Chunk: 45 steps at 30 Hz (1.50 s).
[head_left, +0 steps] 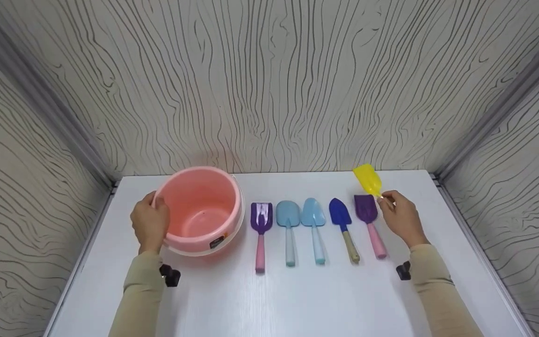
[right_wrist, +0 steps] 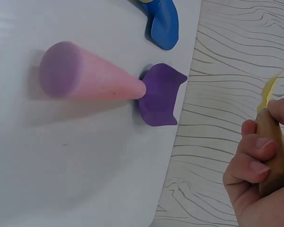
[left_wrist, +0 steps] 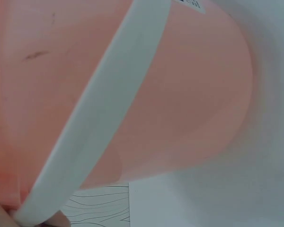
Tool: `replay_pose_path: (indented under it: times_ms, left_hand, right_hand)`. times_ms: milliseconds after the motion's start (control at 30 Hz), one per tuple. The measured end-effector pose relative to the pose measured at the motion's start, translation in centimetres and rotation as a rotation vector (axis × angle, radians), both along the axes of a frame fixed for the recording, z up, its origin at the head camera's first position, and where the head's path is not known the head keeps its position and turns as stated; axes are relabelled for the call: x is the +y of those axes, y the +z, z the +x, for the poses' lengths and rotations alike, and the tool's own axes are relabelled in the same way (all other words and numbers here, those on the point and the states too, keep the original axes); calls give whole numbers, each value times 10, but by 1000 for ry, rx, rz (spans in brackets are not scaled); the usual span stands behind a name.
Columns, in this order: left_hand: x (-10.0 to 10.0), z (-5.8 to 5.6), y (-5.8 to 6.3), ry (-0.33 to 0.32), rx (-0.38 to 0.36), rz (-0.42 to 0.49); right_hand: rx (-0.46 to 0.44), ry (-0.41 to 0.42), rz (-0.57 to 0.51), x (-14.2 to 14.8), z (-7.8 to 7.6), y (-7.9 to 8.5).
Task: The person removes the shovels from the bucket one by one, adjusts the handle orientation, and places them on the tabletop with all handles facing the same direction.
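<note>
At the left of the table a pink bucket (head_left: pixel 204 215) with a white handle (left_wrist: pixel 104 99) leans a little, its inside facing up. My left hand (head_left: pixel 151 223) grips its left rim. My right hand (head_left: pixel 403 216) holds a small yellow shovel (head_left: pixel 367 178) above the table; the right wrist view shows its brown wooden handle (right_wrist: pixel 273 156) between curled fingers. Just left of that hand lies a purple shovel with a pink handle (head_left: pixel 367 210). Most of the left fingers are out of the left wrist view.
In a row right of the bucket lie another purple shovel (head_left: pixel 261 220), two light blue shovels, one rounded (head_left: pixel 288 213) and one tapered (head_left: pixel 314 213), and a dark blue trowel (head_left: pixel 339 213). Wood-patterned panels (head_left: pixel 269 84) enclose the white table (head_left: pixel 297 304) at the back and sides.
</note>
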<state>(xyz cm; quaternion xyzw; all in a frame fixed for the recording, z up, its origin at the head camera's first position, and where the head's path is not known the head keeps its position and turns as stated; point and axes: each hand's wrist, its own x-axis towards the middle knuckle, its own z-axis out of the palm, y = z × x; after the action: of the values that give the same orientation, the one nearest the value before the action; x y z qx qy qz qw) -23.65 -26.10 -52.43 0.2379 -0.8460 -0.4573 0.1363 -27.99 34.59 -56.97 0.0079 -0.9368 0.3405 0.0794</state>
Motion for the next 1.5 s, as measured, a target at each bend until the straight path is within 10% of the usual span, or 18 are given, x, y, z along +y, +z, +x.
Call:
replay_pose_path:
  times_ms: [1500]
  left_hand:
    - [3,1,0,4,-12,41]
  right_hand:
    - [-253,-167,6,50,26,-69]
